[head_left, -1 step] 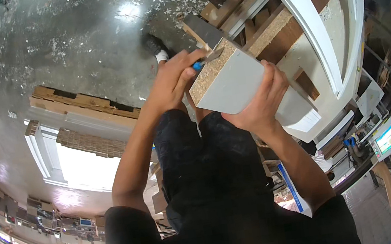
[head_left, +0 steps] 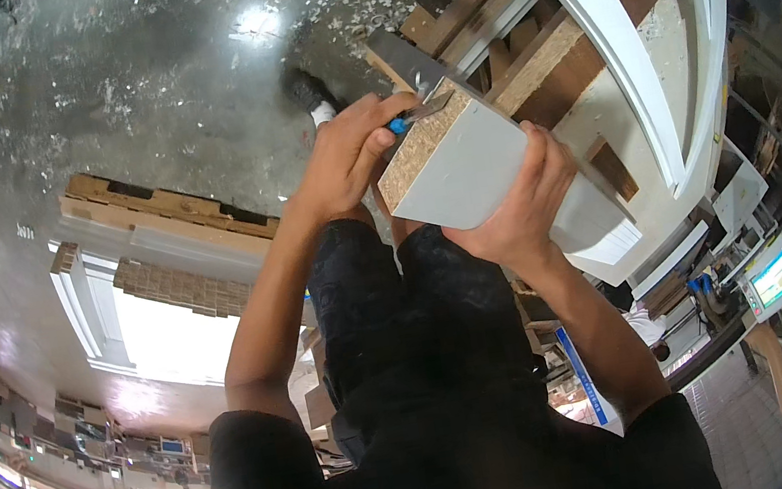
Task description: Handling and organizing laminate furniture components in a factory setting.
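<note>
Blue-handled blade (head_left: 416,116) in left hand (head_left: 349,155)

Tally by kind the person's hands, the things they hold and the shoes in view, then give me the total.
Hands: 2 (left hand, right hand)
Blue-handled tool: 1
White board: 1
Shoe: 1
Total: 5
</note>
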A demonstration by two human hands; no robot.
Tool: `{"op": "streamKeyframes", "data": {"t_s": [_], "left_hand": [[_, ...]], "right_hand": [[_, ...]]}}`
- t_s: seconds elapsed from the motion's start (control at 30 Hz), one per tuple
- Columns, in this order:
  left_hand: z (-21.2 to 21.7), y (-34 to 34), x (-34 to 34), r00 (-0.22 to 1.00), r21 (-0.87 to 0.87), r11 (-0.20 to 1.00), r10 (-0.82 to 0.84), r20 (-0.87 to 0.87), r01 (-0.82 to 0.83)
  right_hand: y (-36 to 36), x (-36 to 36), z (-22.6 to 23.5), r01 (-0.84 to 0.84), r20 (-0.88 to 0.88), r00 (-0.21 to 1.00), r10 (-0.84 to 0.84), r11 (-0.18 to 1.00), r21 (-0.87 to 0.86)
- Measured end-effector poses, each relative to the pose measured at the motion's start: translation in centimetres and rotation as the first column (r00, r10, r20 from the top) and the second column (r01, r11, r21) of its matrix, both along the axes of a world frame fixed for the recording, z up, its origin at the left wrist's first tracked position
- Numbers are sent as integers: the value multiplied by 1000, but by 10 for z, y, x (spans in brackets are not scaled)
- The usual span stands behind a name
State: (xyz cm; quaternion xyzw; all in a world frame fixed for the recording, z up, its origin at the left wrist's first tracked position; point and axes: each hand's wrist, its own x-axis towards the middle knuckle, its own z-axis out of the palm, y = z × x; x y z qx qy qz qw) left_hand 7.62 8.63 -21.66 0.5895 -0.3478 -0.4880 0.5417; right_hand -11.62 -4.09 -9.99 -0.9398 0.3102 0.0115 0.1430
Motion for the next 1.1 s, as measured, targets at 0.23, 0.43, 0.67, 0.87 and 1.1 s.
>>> {"op": "streamKeyframes", "data": {"t_s": [0.23,0.43,0.67,0.87,1.1], "left_hand": [[-4,11,-3,999,-36,999,-1,50,3],[-4,-7,0,999,-23,1000,10,47,-9],[-1,-18,8,999,-56,998,11,32,-9],[-1,-20,2,1000,-6,1000,-4,-21,4],[-17,-51,22,999,-14,1000,20,32,-19]], "right_hand": [[-1,1,0,0,-16,1000,0,1000,-22],[-1,1,1,5,-22,1000,-6,1000,-19],[0,2,-1,21,-9,1000,-21,1000,-14],[-1,3,5,14,-35,999,-15,1000,-17],[6,11,2,26,24,999,-26,1000,-9]]}}
